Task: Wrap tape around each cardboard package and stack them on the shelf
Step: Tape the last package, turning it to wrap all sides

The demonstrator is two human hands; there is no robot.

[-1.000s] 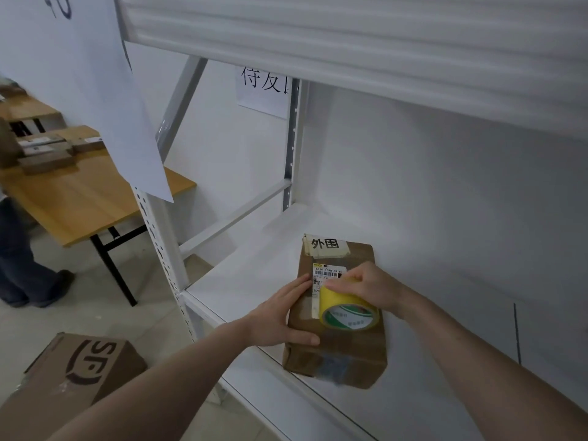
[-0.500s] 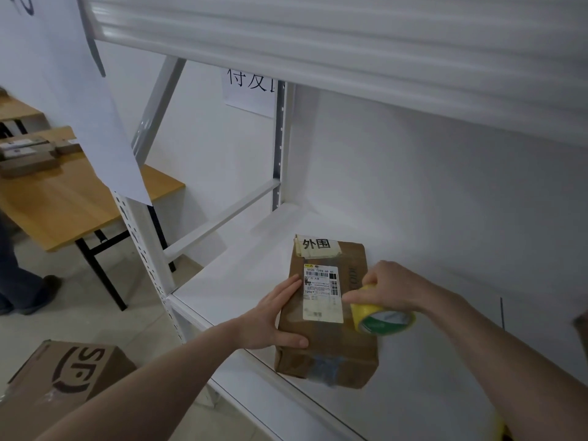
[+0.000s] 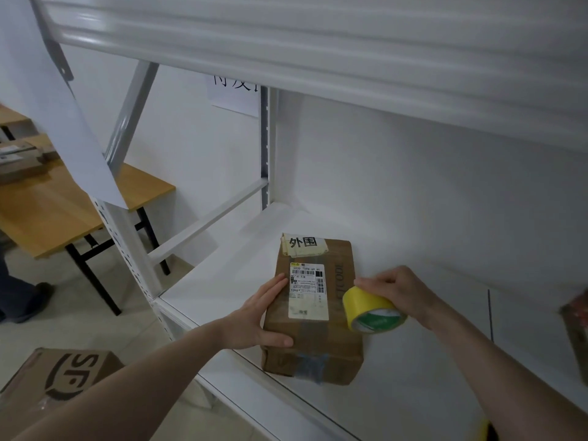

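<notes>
My left hand (image 3: 257, 316) lies flat against the left side of the cardboard package (image 3: 313, 310), fingers straight along the edge and thumb stretched over the near top face, steadying rather than gripping it. The package rests flat on the white shelf (image 3: 222, 281), near the front edge and toward the left end, its near end close to the lip. I judge it light and fairly stiff, though the wrapping looks creased and a little soft at the corners; the clear tape bands across it will be slick, so I would take it by the two long sides, where bare cardboard gives grip. Its long axis runs from the shelf's front edge toward the back wall, tilted slightly, with the white shipping label (image 3: 307, 291) on top and the handwritten tag (image 3: 304, 243) at the far end. To the right, my right hand (image 3: 401, 294) is curled round the yellow tape roll (image 3: 372, 310), holding it just beside the package's right side, the roll's open core facing me. At the shelf's far right a blurred brown shape (image 3: 577, 332) shows, which I cannot identify.
</notes>
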